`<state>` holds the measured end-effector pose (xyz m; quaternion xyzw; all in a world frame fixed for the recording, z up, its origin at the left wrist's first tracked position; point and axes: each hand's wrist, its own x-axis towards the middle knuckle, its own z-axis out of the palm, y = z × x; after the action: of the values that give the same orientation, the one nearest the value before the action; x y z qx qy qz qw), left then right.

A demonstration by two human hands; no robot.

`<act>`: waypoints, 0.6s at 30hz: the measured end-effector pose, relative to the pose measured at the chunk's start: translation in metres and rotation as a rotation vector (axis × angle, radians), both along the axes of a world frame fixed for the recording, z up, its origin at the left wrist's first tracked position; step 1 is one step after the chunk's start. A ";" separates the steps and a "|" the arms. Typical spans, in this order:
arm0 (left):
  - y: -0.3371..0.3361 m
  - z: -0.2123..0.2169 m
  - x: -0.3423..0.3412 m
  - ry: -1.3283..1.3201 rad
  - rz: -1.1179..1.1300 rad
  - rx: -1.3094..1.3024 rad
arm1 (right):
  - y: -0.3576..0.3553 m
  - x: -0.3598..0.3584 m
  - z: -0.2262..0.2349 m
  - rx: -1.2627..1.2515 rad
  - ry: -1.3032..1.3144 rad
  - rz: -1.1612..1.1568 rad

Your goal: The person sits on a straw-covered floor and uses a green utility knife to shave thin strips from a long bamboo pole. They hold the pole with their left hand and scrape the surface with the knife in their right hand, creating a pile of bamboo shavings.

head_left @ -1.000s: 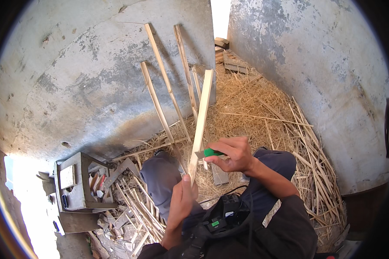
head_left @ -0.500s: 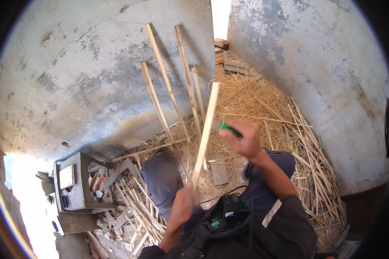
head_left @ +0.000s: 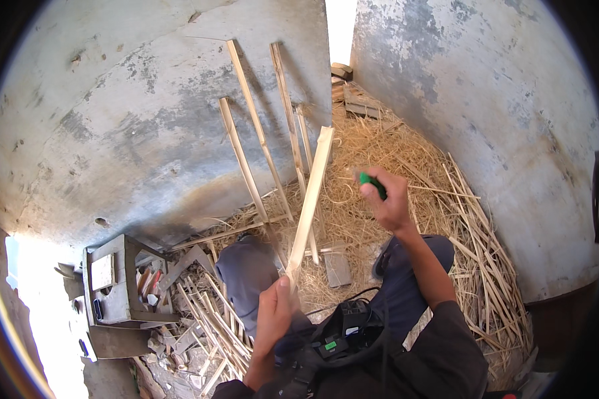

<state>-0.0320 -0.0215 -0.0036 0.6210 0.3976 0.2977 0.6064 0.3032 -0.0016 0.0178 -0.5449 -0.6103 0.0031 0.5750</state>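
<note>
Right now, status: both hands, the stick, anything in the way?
Left hand shut on long pale split wooden strip, tilted upward. Right hand shut on green-handled tool, apart from the strip. Straw-like shavings underneath.

Rough outdoor workshop corner: bare concrete walls (head_left: 146, 133), wood shavings (head_left: 379, 166) over the ground, split bamboo strips (head_left: 246, 159) leaning up, offcuts (head_left: 206, 319) piled around.

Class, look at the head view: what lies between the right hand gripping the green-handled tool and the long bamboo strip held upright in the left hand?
Nothing solid: in the head view, the gap between the right hand and the bamboo strip shows only the straw shavings littering the ground behind.
</note>
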 end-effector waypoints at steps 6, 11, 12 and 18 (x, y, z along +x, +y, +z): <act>0.007 0.005 0.004 -0.088 0.043 -0.066 | -0.002 -0.041 -0.011 0.095 -0.300 0.273; 0.006 0.014 0.019 -0.026 0.097 0.065 | -0.010 -0.066 -0.008 0.078 -0.382 0.340; 0.005 0.015 0.021 -0.013 0.106 0.094 | -0.009 -0.069 -0.009 0.087 -0.357 0.334; 0.005 0.018 0.028 0.059 0.143 0.204 | -0.010 -0.070 -0.008 0.056 -0.245 0.335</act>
<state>-0.0041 -0.0167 0.0143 0.6580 0.4262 0.3605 0.5054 0.2335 -0.0114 0.0100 -0.4158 -0.7575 0.0154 0.5031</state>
